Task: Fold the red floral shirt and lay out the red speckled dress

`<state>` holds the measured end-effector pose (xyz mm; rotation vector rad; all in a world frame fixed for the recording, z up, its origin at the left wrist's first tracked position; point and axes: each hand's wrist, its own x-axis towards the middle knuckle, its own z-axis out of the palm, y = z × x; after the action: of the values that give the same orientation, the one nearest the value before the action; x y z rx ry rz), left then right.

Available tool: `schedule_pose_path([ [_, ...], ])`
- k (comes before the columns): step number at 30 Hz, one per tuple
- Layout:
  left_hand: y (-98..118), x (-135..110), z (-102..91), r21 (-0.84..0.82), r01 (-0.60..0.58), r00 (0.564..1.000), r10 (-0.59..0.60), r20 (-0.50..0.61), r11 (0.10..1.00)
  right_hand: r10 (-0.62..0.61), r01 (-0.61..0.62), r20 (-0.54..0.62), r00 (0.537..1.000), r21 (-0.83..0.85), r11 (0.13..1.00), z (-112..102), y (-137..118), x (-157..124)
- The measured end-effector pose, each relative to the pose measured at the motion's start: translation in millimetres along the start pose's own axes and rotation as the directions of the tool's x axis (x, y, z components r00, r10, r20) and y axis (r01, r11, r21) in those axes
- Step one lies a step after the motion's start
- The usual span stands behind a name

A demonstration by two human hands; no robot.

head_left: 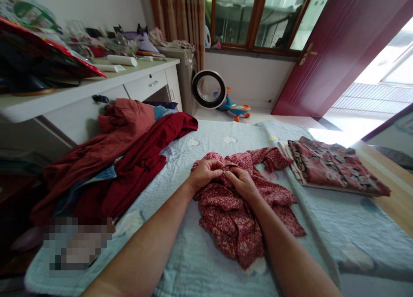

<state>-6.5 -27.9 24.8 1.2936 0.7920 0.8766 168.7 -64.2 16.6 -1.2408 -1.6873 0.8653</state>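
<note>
A red garment with a small white print [232, 211] lies crumpled on the light blue bed cover [180, 228]. One sleeve of it stretches away to the right. My left hand [208, 173] pinches the garment near its upper edge, thumb and fingers pressed together. Close beside it, my right hand [240, 181] grips the same edge, and the fingertips of both hands nearly meet. A tiny pale spot shows between the fingertips, too small to name. The rest of the garment spreads below and between my forearms.
Dark red clothes [129, 189] and a rust-coloured garment [129, 116] are heaped at the left. Folded floral clothes [335, 166] lie at the right. Beyond the bed stand a cluttered desk [142, 78], a washer with its round door [209, 89] open, and a blue-orange ride-on toy [237, 108].
</note>
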Motion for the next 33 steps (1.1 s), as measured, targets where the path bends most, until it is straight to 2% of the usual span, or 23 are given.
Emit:
schedule_pose_path([
  [3,0.1,0.0,1.4,0.035,-0.032,0.998,0.034,-0.054,0.999,-0.146,0.123,-0.15,0.978,-0.152,0.981,0.3,-2.2,-1.9],
  [5,0.5,0.1,2.0,0.065,-0.058,0.995,0.062,-0.073,0.996,-0.257,0.217,-0.196,0.946,-0.201,0.955,0.2,-5.0,-2.9],
  [10,1.5,0.3,3.4,0.045,-0.068,0.995,0.071,-0.065,0.997,-0.391,0.364,-0.117,0.913,-0.201,0.91,0.0,-9.2,-1.9],
  [29,4.2,-0.3,3.2,0.114,-0.067,0.996,0.073,-0.05,0.991,-0.377,0.359,-0.073,0.923,-0.186,0.915,1.3,-5.8,-1.1],
  [33,3.9,-0.6,2.4,0.128,-0.071,0.996,0.078,-0.051,0.989,-0.362,0.341,-0.093,0.928,-0.183,0.922,0.6,-8.7,-1.2],
])
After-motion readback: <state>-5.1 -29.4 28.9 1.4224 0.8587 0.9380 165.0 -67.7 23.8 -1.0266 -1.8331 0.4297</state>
